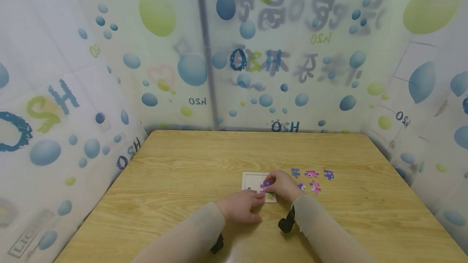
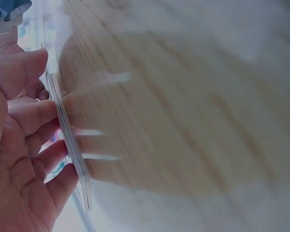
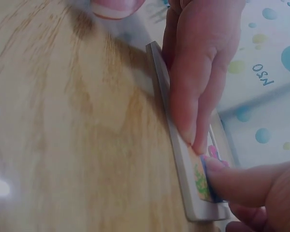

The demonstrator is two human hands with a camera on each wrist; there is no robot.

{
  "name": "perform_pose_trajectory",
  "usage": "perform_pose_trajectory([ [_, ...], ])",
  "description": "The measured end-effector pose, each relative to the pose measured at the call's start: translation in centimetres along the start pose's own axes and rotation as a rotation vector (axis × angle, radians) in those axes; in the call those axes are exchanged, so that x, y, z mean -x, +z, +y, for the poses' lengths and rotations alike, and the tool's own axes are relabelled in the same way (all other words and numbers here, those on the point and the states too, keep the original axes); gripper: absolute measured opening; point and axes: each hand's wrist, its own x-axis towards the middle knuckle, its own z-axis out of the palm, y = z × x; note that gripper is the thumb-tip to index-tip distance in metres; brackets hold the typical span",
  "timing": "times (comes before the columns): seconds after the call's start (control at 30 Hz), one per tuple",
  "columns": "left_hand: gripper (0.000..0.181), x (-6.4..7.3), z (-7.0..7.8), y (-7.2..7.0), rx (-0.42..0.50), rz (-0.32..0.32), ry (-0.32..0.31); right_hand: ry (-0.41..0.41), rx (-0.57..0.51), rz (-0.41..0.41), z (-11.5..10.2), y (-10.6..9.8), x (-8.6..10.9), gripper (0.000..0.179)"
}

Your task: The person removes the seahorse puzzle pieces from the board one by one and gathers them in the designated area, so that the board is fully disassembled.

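Observation:
A small white puzzle tray (image 1: 252,177) lies on the table, its edge (image 2: 67,130) seen side-on in the left wrist view. My left hand (image 1: 239,206) rests on the tray's near side with fingers fairly straight, touching the edge of the pieces. Over the tray's right part, my right hand (image 1: 283,184) pinches a purple jigsaw piece (image 1: 268,183) between thumb and fingers. An orange and green piece (image 3: 199,180) sits in the tray's near right corner, close to the right thumb (image 3: 246,182). The fingers partly hide the pieces in the tray.
Several loose jigsaw pieces lie right of the tray, among them a pink one (image 1: 312,174), a purple one (image 1: 328,174) and another pink one (image 1: 315,187). The wooden table (image 1: 175,165) is bordered by patterned curtains (image 1: 256,104).

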Motion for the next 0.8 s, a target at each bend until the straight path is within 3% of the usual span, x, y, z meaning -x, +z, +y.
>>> perform_pose_trajectory([
  [0.13,0.063,0.03,-0.01,-0.01,-0.005,0.005,0.004,-0.02,0.007,0.01,0.16,0.03,0.02,0.013],
  [0.37,0.063,0.11,-0.04,-0.06,0.0,0.004,0.002,0.026,0.002,0.011,0.65,0.05,-0.21,0.02],
  [0.8,0.063,0.22,0.22,-0.11,-0.018,0.018,0.006,0.062,-0.048,0.006,0.6,-0.74,0.31,0.011],
])
